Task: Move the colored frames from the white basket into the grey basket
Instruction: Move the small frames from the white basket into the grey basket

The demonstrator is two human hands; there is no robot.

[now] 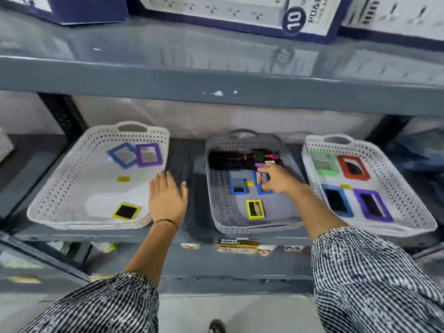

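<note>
Low on a grey shelf [192, 234] sat three baskets in a row: a white basket [60, 193] at the left, a grey basket [218, 207] in the middle, and another white basket [408, 200] at the right.

The right hand [276, 177] reached into the grey basket with its fingers closed around a blue frame [260, 177], which was held just above or against the basket floor; blur made it hard to tell which. A second blue frame [237, 186] lay just to its left, and a yellow frame [255, 209] lay nearer the front wall. At the back of this basket lay a black brush [228, 159] beside some pink and green items too blurred to name.

The left hand [167, 195] hovered flat with fingers spread and nothing in it, over the gap between the left white basket and the grey one, close to the white basket's right rim.

The left white basket held a blue frame [122, 155] and a purple frame [149, 155] side by side at the back, and a yellow frame [126, 211] near the front.

The right white basket held a green frame [323, 163], a red frame [353, 168], a blue frame [337, 200] and a purple frame [372, 205].

Both arms wore striped sleeves [374, 280].
</note>
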